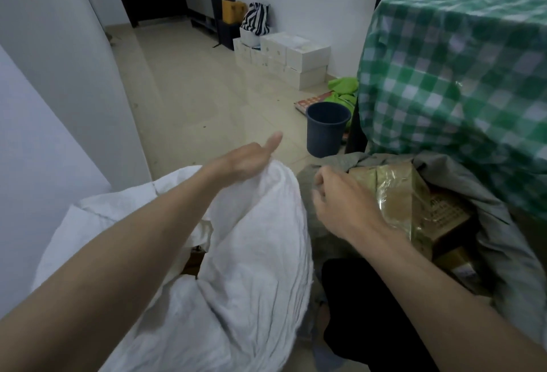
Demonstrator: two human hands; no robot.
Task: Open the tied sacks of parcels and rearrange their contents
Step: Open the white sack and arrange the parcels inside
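A white woven sack [251, 253] stands open in front of me, and brown cardboard [194, 259] shows inside its mouth. My left hand [245, 161] grips the sack's bunched top edge, thumb pointing up and fingers hidden behind the fabric. To the right sits a grey sack [473, 188], open, with brown taped parcels [399, 194] inside. My right hand [340, 203] hovers at the grey sack's near rim beside the top parcel. Its fingers are curled, and I cannot see whether they pinch the fabric.
A dark blue bin [325, 129] stands on the tiled floor beyond the sacks. A table under a green checked cloth [450, 69] rises at the right. White boxes [290, 55] are stacked by the far wall, with a green bag [343, 90] nearby. A white wall [59, 75] is at the left.
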